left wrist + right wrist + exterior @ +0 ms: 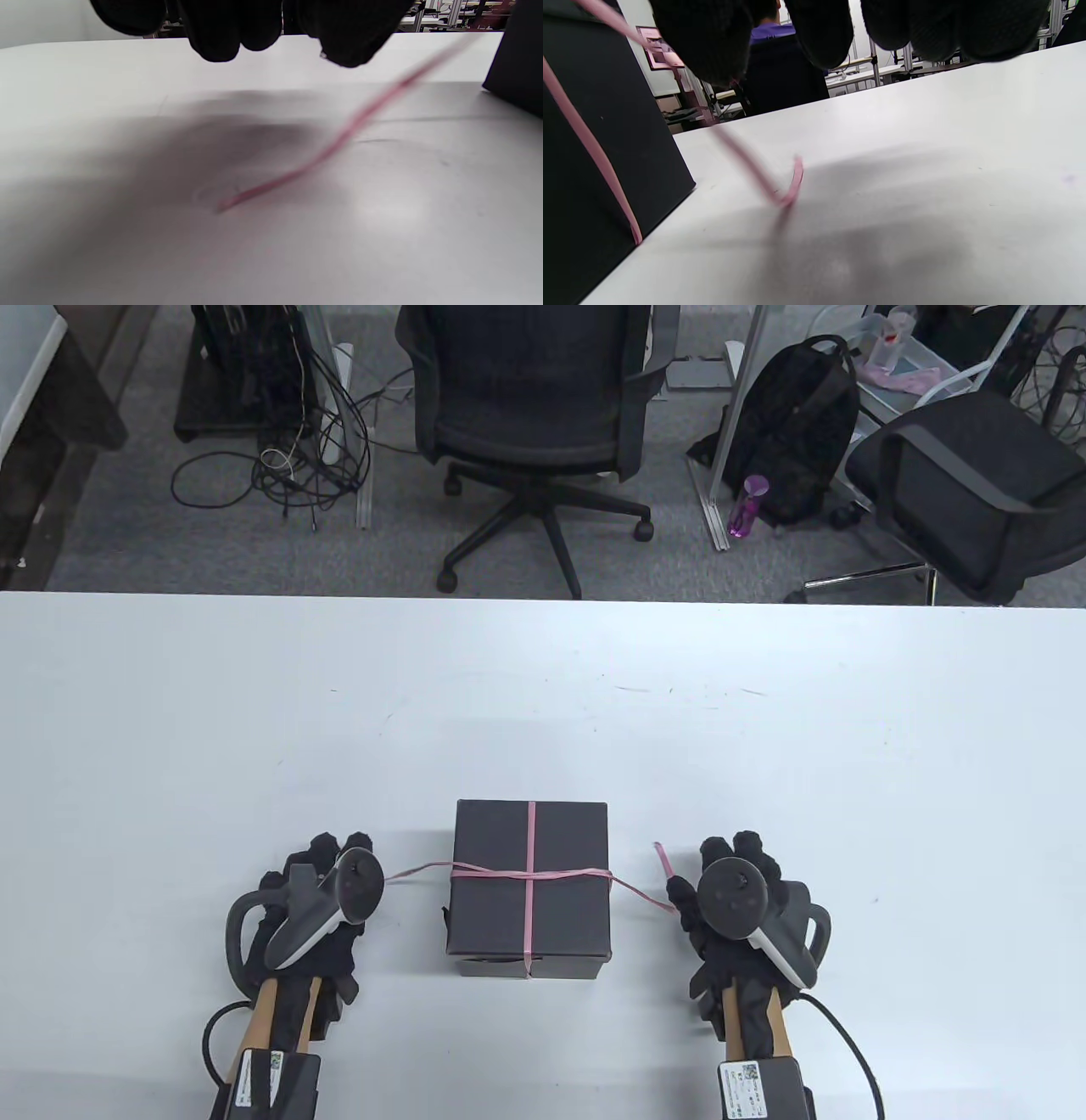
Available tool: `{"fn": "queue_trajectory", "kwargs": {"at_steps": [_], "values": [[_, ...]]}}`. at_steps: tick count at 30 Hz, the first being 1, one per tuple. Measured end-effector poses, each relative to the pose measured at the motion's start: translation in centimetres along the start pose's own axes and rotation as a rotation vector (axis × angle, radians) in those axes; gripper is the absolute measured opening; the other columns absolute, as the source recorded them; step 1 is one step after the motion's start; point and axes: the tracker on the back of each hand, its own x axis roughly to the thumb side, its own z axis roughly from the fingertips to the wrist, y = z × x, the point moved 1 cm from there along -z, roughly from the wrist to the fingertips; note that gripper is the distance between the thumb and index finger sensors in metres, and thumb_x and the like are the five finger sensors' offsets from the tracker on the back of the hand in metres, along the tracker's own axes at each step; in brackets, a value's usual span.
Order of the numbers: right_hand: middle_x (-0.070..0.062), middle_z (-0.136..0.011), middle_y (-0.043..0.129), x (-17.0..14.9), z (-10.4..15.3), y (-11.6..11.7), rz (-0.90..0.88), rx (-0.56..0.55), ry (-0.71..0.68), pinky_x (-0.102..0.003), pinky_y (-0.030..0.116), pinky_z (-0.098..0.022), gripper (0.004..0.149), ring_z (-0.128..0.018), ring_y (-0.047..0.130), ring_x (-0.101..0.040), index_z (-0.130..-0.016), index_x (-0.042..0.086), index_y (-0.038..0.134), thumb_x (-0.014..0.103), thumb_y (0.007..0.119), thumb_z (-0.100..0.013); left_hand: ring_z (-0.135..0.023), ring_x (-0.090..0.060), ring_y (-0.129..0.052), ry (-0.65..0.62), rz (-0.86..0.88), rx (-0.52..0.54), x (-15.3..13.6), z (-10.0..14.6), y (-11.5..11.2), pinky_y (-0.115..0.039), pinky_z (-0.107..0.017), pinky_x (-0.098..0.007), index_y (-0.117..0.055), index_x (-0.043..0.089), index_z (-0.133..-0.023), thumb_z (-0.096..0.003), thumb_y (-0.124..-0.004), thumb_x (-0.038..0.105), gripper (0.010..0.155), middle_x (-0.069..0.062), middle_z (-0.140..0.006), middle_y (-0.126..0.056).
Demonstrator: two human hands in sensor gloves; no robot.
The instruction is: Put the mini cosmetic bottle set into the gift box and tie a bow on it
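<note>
White tabletop carries everything, with the closed black cardboard gift box standing on it near the front edge as the landmark. A thin pink ribbon crosses the box lid in both directions, meeting at the lid's middle, and runs down the box's near side. One ribbon end leaves the box's left edge and leads to the left hand; the other leaves the right edge and leads to the right hand, with a short free tip sticking up beyond that hand's fingers.

Both gloved hands sit level with the box, one on each side and clear of its walls. Each hand has its fingers curled in and pinches its ribbon end, so the strands stretch away from the box.

In the left wrist view the ribbon tail is blurred, its tip touching the table. The bottle set cannot be seen; the box is shut.
</note>
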Motion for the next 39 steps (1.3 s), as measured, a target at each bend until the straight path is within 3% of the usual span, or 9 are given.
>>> {"fn": "queue_trajectory", "kwargs": {"at_steps": [5,9,13,16,21,28,31,34,39], "values": [[-0.049,-0.107,0.037,-0.5,0.1,-0.5,0.021,-0.003,0.041,-0.078,0.053,-0.058,0.070,-0.087,0.043,-0.073,-0.108,-0.013,0.052,0.032,0.074,-0.058,-0.105,-0.042,-0.074,-0.009,0.099,0.040,-0.9,0.3,1.1,-0.066,-0.072,-0.066,-0.049,0.030,-0.117,-0.0546,-0.076,0.044,0.069,-0.013,-0.120,-0.057],[-0.045,-0.107,0.047,0.5,0.4,-1.6,-0.277,-0.060,-0.143,-0.077,0.057,-0.057,0.058,-0.088,0.051,-0.069,-0.104,-0.010,0.061,0.023,0.073,-0.058,-0.101,-0.040,-0.080,-0.196,0.457,0.203,-0.3,1.3,2.6,-0.070,-0.071,-0.064,-0.053,0.026,-0.115,-0.0564,-0.073,0.039,0.063,-0.012,-0.116,-0.064],[-0.049,-0.108,0.036,2.3,0.3,-1.0,-0.678,0.231,-0.305,-0.078,0.052,-0.059,0.063,-0.088,0.042,-0.073,-0.107,-0.015,0.051,0.012,0.076,-0.056,-0.108,-0.043,-0.071,-0.527,0.843,0.138,2.4,1.6,2.6,-0.063,-0.073,-0.067,-0.046,0.024,-0.117,-0.0572,-0.073,0.032,0.067,-0.011,-0.118,-0.062],[-0.052,-0.107,0.032,3.2,0.3,-0.2,-0.596,0.380,-0.303,-0.079,0.052,-0.059,0.072,-0.087,0.040,-0.075,-0.109,-0.020,0.043,0.014,0.079,-0.055,-0.112,-0.044,-0.062,-0.528,0.716,0.038,4.0,1.5,2.1,-0.057,-0.076,-0.069,-0.027,0.016,-0.119,-0.0576,-0.073,0.032,0.078,-0.012,-0.121,-0.052],[-0.051,-0.106,0.037,3.7,0.1,0.9,-0.570,0.325,-0.274,-0.077,0.056,-0.058,0.065,-0.086,0.047,-0.073,-0.104,-0.019,0.053,0.017,0.079,-0.056,-0.095,-0.034,-0.083,-0.460,0.720,0.015,4.4,1.1,1.0,-0.063,-0.072,-0.068,-0.032,0.012,-0.118,-0.0568,-0.075,0.035,0.078,-0.003,-0.106,-0.071],[-0.048,-0.103,0.050,3.4,0.0,0.7,-0.697,0.240,-0.266,-0.073,0.063,-0.056,0.042,-0.083,0.060,-0.069,-0.090,-0.013,0.070,0.014,0.067,-0.058,-0.071,-0.031,-0.086,-0.382,0.736,0.029,3.5,0.9,0.5,-0.073,-0.065,-0.058,-0.075,0.026,-0.102,-0.0604,-0.066,0.035,0.044,-0.003,-0.090,-0.077],[-0.051,-0.100,0.052,2.8,0.0,0.4,-0.744,0.195,-0.237,-0.060,0.077,-0.052,0.042,-0.075,0.084,-0.048,-0.091,-0.013,0.064,0.012,0.061,-0.057,-0.082,-0.038,-0.087,-0.384,0.807,0.032,3.1,0.8,0.3,-0.072,-0.068,-0.060,-0.072,0.030,-0.098,-0.0625,-0.059,0.035,0.039,-0.008,-0.100,-0.075],[-0.049,-0.095,0.063,2.2,0.1,0.0,-0.811,0.152,-0.218,-0.038,0.088,-0.034,0.042,-0.048,0.096,-0.021,-0.093,-0.009,0.061,0.012,0.058,-0.057,-0.084,-0.041,-0.093,-0.380,0.910,0.017,2.6,0.6,0.0,-0.077,-0.067,-0.059,-0.072,0.025,-0.096,-0.0629,-0.057,0.032,0.037,-0.013,-0.101,-0.082],[-0.034,-0.083,0.084,1.3,0.3,-0.9,-0.908,0.105,-0.225,-0.022,0.085,-0.013,0.042,-0.023,0.091,-0.006,-0.098,-0.002,0.060,0.012,0.058,-0.058,-0.033,-0.012,-0.100,-0.351,1.017,0.035,2.3,0.7,-0.2,-0.091,-0.044,-0.044,-0.069,0.025,-0.097,-0.0631,-0.055,0.033,0.038,0.005,-0.066,-0.092]]}}
